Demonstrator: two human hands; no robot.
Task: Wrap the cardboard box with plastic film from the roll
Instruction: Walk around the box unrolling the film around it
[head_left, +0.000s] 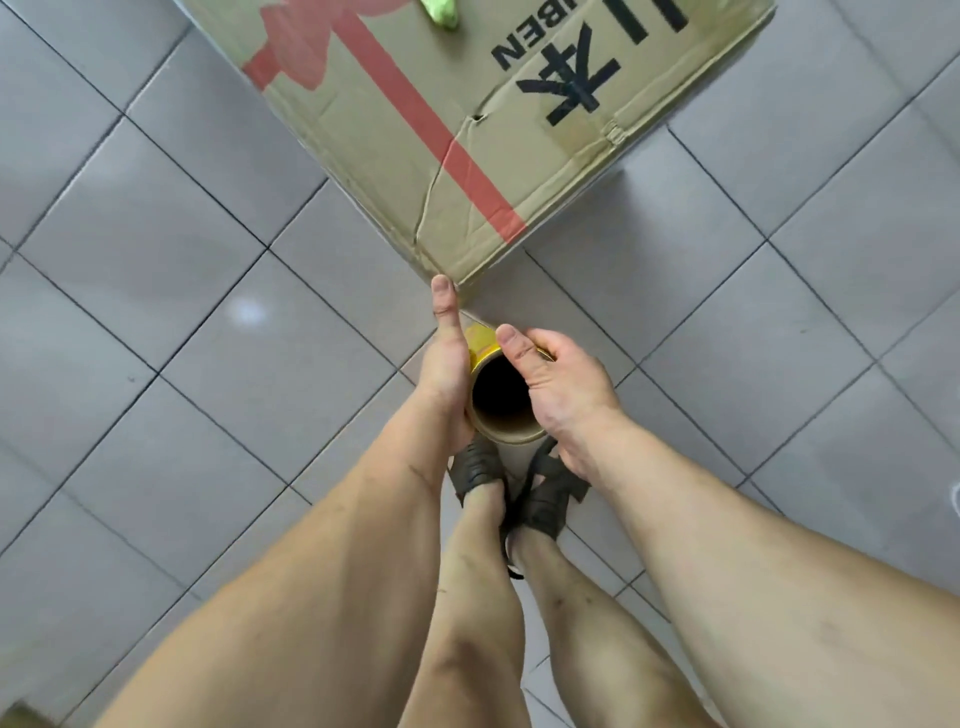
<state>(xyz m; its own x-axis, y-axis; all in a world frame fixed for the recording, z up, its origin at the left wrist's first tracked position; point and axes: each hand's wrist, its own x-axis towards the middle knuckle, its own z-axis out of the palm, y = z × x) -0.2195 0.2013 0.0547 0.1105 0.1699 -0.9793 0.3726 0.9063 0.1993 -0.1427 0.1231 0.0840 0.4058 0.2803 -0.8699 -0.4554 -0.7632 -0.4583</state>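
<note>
Holding the brown cardboard-cored roll of plastic film (501, 402) upright, I have my left hand (444, 358) and right hand (558, 382) clamped on its two sides, just below the near corner of the big tan cardboard box with red tape and black print (441, 130). I judge wrapping barely begun: no film shows on the box. Grey tiled floor (156, 312) lies open on both sides.

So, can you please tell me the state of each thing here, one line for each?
Cardboard box: closed, dented and creased, standing on the tiled floor.
Roll: upright, open end of the tube facing up, held between both hands.
Left hand: rests against the roll, thumb stretched toward the box corner.
Right hand: grips the roll, thumb over its rim.
</note>
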